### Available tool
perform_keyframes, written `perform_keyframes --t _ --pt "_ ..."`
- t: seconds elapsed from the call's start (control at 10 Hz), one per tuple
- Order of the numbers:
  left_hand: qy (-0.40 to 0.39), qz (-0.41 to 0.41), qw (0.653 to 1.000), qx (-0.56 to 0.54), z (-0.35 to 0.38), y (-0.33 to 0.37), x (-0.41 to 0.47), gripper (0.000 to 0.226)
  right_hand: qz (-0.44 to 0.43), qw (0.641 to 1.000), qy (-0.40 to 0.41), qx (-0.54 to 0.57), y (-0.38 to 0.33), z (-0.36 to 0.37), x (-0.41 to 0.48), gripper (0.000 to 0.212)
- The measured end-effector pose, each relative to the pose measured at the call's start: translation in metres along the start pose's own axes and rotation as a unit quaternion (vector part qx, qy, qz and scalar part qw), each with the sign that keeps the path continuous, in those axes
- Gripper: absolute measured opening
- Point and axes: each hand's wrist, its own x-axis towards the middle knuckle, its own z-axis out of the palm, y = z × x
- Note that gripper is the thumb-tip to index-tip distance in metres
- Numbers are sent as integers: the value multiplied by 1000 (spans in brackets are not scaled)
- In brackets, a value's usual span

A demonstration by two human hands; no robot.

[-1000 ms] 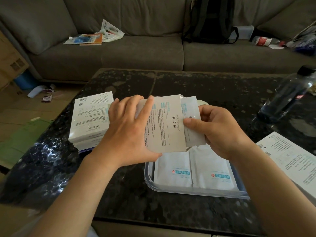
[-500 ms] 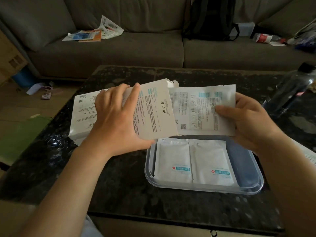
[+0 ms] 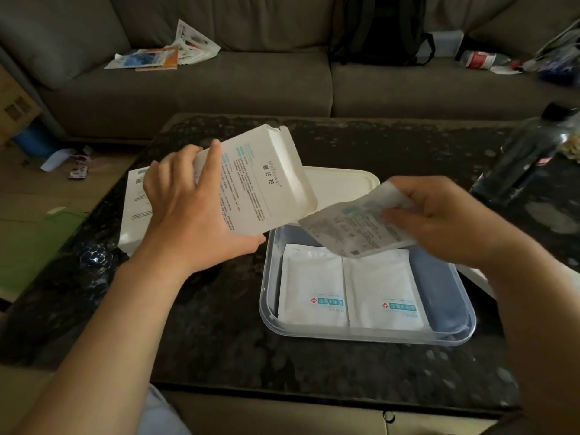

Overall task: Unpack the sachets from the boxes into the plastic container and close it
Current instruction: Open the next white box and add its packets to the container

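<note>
— Where is the sachet (image 3: 354,229)?
— Pinched in the right hand (image 3: 439,221) over the plastic container's (image 3: 265,296) far end. Its long axis runs left to right, with the free left end dipping toward two sachets (image 3: 314,287) lying flat inside.
— And the box (image 3: 260,183)?
— Gripped by the left hand (image 3: 194,221), fingers curled over its left edge, printed face up, torn flap pointing far.

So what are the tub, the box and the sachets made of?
Tub: clear glossy plastic, apparently; the table shows through its rim. Box: matt white card, with folded flaps. Sachets: smooth white, probably paper or foil laminate; the held sachet bends limply.
</note>
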Motion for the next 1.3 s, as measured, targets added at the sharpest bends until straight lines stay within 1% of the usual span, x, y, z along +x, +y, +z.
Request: perform_keyframes --t 0.1,0.2,0.3,0.4,0.5,0.6,0.7,0.8,0.9,1.0,1.3 --pt "0 -2 1000 -2 1 0 0 138 -24 995 -22 -94 -8 13 3 32" --pt "5 -1 1000 -9 0 1 0 136 -18 975 -81 -204 -20 36 4 49" --pt "2 -3 1000 -17 -1 4 -1 133 -1 944 -166 -286 -26 72 2 64" --pt "-3 -5 1000 -13 -2 5 -1 133 -11 932 -229 -280 -26 89 0 47" --pt "-5 0 1000 -11 -2 5 -2 133 25 911 -327 -249 -19 88 1 57" --pt "-6 4 1000 -16 -2 5 -2 132 56 896 -367 -244 -8 88 3 77" --pt "-4 7 1000 -21 -1 4 -2 132 65 890 -382 -240 -2 88 5 91" --pt "-5 7 1000 -23 0 4 -2 132 80 891 -391 -216 1 88 7 94" --pt "-7 5 1000 -24 1 4 -2 132 77 893 -384 -222 9 91 9 81" --pt "-10 7 1000 -27 1 5 -3 132 39 882 -378 -278 17 96 10 83" --pt "-7 21 999 -31 4 8 -4 129 6 891 -285 -353 26 116 11 92"
